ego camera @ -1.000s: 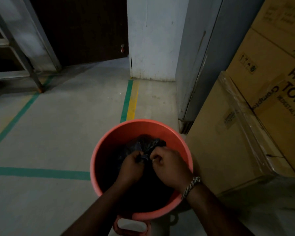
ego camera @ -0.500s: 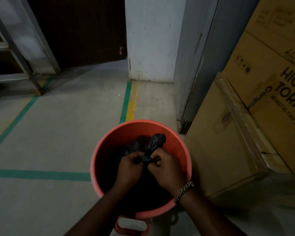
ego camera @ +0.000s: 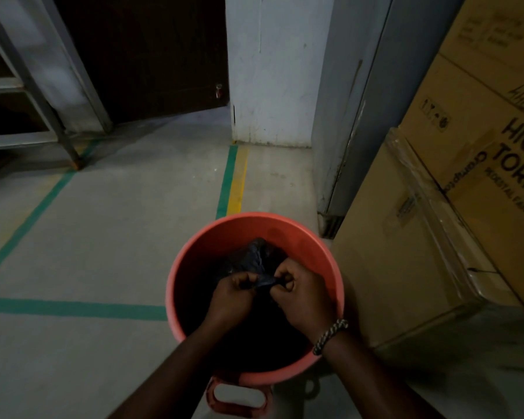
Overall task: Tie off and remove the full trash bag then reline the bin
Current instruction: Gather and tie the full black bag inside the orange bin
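Observation:
A round orange-red bin [ego camera: 254, 225] stands on the floor just below me, with a pedal at its near side. Inside it lies a black trash bag [ego camera: 256, 252], its gathered top bunched toward the far side. My left hand [ego camera: 230, 297] and my right hand [ego camera: 303, 294] are both down inside the bin. Each pinches one end of a short twisted strip of the bag stretched between them. A braided bracelet circles my right wrist. The bag's lower part is lost in shadow.
Stacked cardboard boxes [ego camera: 454, 207] stand close on the right of the bin. A grey metal cabinet [ego camera: 354, 116] and a white wall corner [ego camera: 270, 71] lie behind it. A metal rack [ego camera: 28, 95] is at the far left. Green and yellow tape lines [ego camera: 233, 179] mark the floor.
My hands have drawn slightly apart, so a short strip of bag now shows stretched between them. The bunched bag top has dropped lower than half a second ago.

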A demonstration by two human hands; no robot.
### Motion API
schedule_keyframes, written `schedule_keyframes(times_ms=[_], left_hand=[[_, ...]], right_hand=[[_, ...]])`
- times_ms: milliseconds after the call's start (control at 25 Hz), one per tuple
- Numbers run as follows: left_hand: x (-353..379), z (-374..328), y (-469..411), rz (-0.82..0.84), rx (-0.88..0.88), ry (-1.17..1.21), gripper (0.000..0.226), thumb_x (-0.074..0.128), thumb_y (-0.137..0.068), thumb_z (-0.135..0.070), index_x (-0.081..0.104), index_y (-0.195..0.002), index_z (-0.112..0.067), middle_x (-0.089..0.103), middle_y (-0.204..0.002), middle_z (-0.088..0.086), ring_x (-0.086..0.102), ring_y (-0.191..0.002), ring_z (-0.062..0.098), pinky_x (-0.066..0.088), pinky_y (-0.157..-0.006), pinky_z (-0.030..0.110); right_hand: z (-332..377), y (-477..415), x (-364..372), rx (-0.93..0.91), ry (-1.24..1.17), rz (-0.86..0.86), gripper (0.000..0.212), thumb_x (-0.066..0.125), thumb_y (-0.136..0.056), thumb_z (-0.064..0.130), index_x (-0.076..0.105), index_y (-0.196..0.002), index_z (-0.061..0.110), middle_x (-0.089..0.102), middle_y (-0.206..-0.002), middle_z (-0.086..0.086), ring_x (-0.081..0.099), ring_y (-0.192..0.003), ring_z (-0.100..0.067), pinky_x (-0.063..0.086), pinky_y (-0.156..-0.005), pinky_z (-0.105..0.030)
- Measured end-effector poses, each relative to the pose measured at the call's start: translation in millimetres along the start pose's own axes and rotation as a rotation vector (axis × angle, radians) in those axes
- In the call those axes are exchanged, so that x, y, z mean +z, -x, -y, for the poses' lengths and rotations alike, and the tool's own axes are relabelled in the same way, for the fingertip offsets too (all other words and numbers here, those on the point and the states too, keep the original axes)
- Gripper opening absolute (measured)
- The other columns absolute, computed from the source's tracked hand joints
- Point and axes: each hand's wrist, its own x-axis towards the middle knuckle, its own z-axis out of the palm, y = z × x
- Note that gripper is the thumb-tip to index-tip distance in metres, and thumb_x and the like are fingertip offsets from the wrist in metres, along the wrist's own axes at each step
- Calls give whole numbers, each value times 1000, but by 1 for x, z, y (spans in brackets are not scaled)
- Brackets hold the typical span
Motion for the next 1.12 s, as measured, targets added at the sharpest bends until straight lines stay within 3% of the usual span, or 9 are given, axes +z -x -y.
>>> schedule_keyframes(times_ms=[120,200,320,440,520,600,800,960,1120], left_hand=[[-1,-10,5,92,-64,63,29,57,-87,13,76,-86,-8,71,-69,-1,61,-59,5,47,-56,15],[0,-11,5,120,-85,38,23,59,-92,6,71,-83,-11,66,-65,-3,56,-59,8,44,-54,15],[2,-2,1,5,-113,-86,23,57,-96,-5,63,-76,-14,52,-54,-8,43,-48,4,33,-45,17],[4,5,-3,-130,-122,-124,20,62,-92,-12,68,-76,-3,57,-59,-3,45,-49,5,35,-49,22],[8,3,0,-153,-114,-90,21,63,-91,-8,67,-70,-7,57,-55,-5,46,-48,3,36,-47,19],[11,2,3,-169,-109,-49,24,63,-90,-5,65,-68,-13,57,-55,-4,49,-51,7,38,-47,19],[6,-3,6,-131,-181,61,20,62,-91,-2,71,-76,-11,63,-60,0,53,-48,5,40,-45,13],[3,-9,7,-26,-178,162,16,65,-90,2,76,-84,-6,70,-69,7,61,-58,12,47,-51,15],[-6,-8,-2,124,-175,204,30,66,-87,2,69,-63,-15,62,-62,4,55,-57,13,43,-54,20]], right_hand=[[-4,-3,-5,47,-76,-8,17,67,-74,2,59,-78,17,64,-64,-7,63,-58,-24,48,-54,-37],[-8,-5,-4,82,-141,25,21,66,-76,-3,61,-81,17,66,-68,-11,62,-55,-17,49,-54,-34],[-10,-6,-7,22,-216,179,32,64,-76,-4,62,-93,23,68,-82,-8,62,-69,-9,52,-66,-35],[-5,-1,-9,-73,-130,338,32,69,-78,12,61,-107,25,66,-92,8,62,-79,1,54,-75,-29],[0,4,-4,-128,-8,233,23,65,-79,22,61,-101,27,63,-90,14,62,-79,2,54,-73,-24],[2,9,2,-192,100,113,12,57,-79,27,59,-90,27,64,-91,7,62,-84,-7,52,-74,-29],[2,15,15,-272,283,19,7,56,-84,20,51,-78,21,62,-81,-5,60,-78,-25,43,-66,-36],[-1,9,14,-182,199,-7,11,59,-80,19,51,-73,24,65,-74,1,63,-73,-19,41,-64,-31],[-8,-8,8,56,-98,11,8,67,-73,19,65,-72,27,69,-69,7,64,-66,-9,50,-62,-32]])
